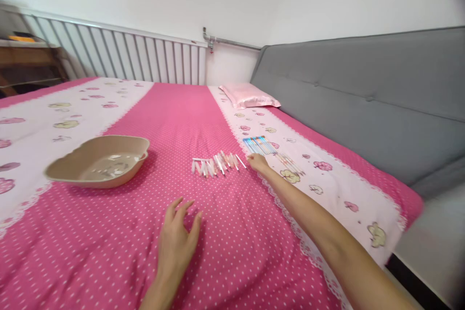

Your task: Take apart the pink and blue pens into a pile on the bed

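My left hand (pixel 177 235) hovers over the pink dotted bedspread with its fingers spread and nothing in them. My right hand (pixel 257 161) reaches far forward, its fingers closed together; what they hold, if anything, is hidden. A thin white stick-like pen (pixel 240 161) lies just left of those fingertips. Further left is a loose pile of white and pale pink pens (pixel 218 162). Just beyond my right hand is a neat row of blue pens (pixel 259 145). A row of pale, reddish pens (pixel 290 163) lies to its right, partly behind my wrist.
A beige plastic basin (pixel 98 181) stands on the bed at left, with small white scraps inside. A pink pillow (pixel 249 95) lies against the grey headboard (pixel 363 77). A white radiator (pixel 127 53) runs along the far wall. A wooden table (pixel 29 55) stands at far left.
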### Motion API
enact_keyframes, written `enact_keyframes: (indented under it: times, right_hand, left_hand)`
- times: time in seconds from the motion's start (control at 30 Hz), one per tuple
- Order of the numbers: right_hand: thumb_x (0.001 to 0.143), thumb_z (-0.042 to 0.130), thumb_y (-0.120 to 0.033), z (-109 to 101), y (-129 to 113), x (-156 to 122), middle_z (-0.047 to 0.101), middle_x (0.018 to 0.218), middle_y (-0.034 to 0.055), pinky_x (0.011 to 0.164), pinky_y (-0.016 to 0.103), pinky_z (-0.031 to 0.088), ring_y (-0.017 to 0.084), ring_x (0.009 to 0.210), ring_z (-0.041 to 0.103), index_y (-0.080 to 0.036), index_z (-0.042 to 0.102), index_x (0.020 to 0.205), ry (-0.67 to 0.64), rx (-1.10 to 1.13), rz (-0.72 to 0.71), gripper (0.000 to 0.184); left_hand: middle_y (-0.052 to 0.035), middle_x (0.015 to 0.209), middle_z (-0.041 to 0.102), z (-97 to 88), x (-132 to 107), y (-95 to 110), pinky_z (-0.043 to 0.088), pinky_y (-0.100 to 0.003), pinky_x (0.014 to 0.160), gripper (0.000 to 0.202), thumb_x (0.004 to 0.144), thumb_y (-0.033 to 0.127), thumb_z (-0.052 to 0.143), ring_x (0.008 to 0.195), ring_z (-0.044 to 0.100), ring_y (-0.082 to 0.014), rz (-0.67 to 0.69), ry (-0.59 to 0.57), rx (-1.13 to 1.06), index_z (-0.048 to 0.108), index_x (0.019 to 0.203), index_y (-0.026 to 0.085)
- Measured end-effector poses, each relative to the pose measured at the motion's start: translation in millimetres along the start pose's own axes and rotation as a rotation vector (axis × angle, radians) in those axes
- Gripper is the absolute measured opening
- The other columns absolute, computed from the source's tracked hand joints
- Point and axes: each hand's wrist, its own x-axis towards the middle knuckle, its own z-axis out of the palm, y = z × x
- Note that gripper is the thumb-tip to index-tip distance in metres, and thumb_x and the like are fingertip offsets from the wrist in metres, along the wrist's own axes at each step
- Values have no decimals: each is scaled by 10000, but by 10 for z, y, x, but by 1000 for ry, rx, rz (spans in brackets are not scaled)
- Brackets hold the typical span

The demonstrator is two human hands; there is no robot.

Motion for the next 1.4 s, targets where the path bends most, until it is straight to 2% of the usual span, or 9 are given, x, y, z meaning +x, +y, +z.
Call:
enact_keyframes:
  times: [0.2,0.33,0.67,0.8,0.93,1.0,1.13,1.27,1.4]
  right_hand:
    - [779,535,-328,-384,759,-60,490,1241,180,938,383,334,293,1190,399,-108,484,1192,263,-123,245,471]
    - [736,574,-361,-506,1141,-55,444,1249,215,953,424,311,318,1185,378,-73,423,1215,300,-134,373,579]
    - [645,622,-141,-559,1203,-20,520,1131,234,873,405,369,326,1089,486,-56,535,1034,182,60,398,408]
    - [572,670,-114,-716,1047,-232,609,733,109,606,298,432,235,770,592,-105,565,793,98,286,382,244]
    - [661,640,-243,-735,606,-719,485,531,-41,418,190,331,90,471,458,-149,523,757,-10,598,198,178]
    - [696,622,-301,-628,263,-1058,456,542,-71,404,159,309,56,441,401,-172,517,802,-84,726,80,197]
    - [715,624,-295,-191,-449,-1768,427,550,-88,387,143,297,48,431,376,-190,511,857,-449,1120,-207,210]
    - [684,655,-192,281,-862,-2241,561,765,-46,641,193,453,78,670,550,-219,502,958,-616,1213,-302,315]
    - [679,650,-155,439,-942,-2351,577,1051,-5,906,272,400,114,1001,545,-275,478,1109,-703,1182,-311,477]
  left_hand:
    - [-124,1236,463,37,64,-47,539,-397,692,495,738,531,469,736,618,-199,18,9,29,597,1053,171]
    - [-124,1247,464,69,82,-94,543,-373,689,495,736,542,472,739,623,-190,28,11,56,608,1032,169]
    - [-113,1239,470,115,76,-152,542,-376,701,482,735,534,487,732,624,-180,30,9,92,615,1038,181]
    - [-137,1230,469,71,66,-87,533,-396,734,495,743,524,485,784,619,-200,18,3,50,611,1045,153]
    - [-148,1187,505,0,41,31,528,-391,713,483,737,520,513,776,620,-201,-28,-26,-128,624,1006,134]
    - [-144,1137,551,-31,2,114,519,-380,715,477,732,517,538,808,621,-209,-86,-58,-273,619,1011,139]
    - [-102,880,653,-38,-134,290,504,-329,680,553,734,506,568,749,638,-189,-336,-256,-776,547,1132,121]
    - [-71,799,661,9,-198,347,482,-273,686,435,757,491,553,755,629,-165,-440,-276,-1264,619,963,113]
    - [7,568,588,1,-135,250,438,-220,543,278,662,385,682,544,566,-113,-634,-86,-1359,610,725,125]
